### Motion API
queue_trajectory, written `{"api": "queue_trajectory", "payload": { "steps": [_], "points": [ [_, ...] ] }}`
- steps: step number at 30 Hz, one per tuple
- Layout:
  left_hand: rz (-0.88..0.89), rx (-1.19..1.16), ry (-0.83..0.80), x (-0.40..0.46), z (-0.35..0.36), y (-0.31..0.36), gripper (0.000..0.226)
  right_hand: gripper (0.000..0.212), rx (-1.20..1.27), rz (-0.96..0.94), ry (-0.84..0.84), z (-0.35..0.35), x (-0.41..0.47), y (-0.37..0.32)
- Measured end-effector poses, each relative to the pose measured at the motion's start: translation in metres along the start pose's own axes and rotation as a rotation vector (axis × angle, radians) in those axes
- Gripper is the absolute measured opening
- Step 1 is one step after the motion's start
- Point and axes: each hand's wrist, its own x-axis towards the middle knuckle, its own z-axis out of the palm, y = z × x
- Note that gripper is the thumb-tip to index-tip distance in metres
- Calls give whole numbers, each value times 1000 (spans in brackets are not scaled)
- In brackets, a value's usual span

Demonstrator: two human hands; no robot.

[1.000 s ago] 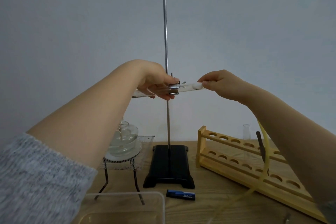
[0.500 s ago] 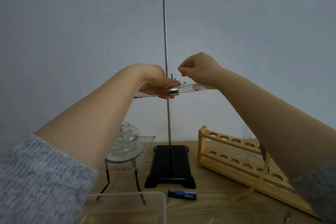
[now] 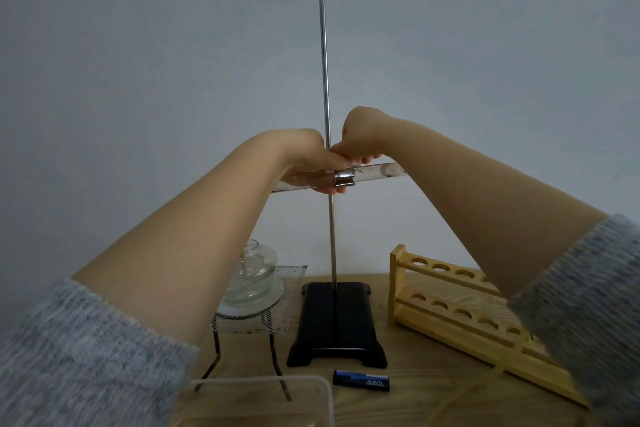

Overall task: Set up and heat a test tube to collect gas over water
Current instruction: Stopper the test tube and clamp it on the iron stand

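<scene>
Up at the metal clamp (image 3: 344, 178), left hand (image 3: 311, 163) grips the clear glass test tube (image 3: 377, 174) level; right hand (image 3: 360, 139) pinches its screw, best tightened gently

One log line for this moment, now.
step: clamping | left hand: holds test tube | right hand: pinching at clamp

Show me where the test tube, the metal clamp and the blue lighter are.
test tube (image 3: 381, 173): head view, on the clear glass right of the clamp.
metal clamp (image 3: 344, 179): head view, on the shiny band round the tube.
blue lighter (image 3: 361, 380): head view, on its body, lying on the table.
</scene>
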Motion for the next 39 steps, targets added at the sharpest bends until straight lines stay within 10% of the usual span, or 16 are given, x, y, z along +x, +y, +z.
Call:
{"api": "queue_trajectory", "payload": {
  "steps": [13, 22, 39],
  "points": [
    [9, 0, 30, 0, 2, 1, 33, 22, 557, -165, -182, -4, -3, 31],
    [15, 43, 34, 1, 3, 0, 39, 9, 214, -167, 194, 2, -1, 10],
    [11, 71, 5, 3, 0, 0, 41, 26, -129, -100, 160, 2, 2, -10]
  ]
}}
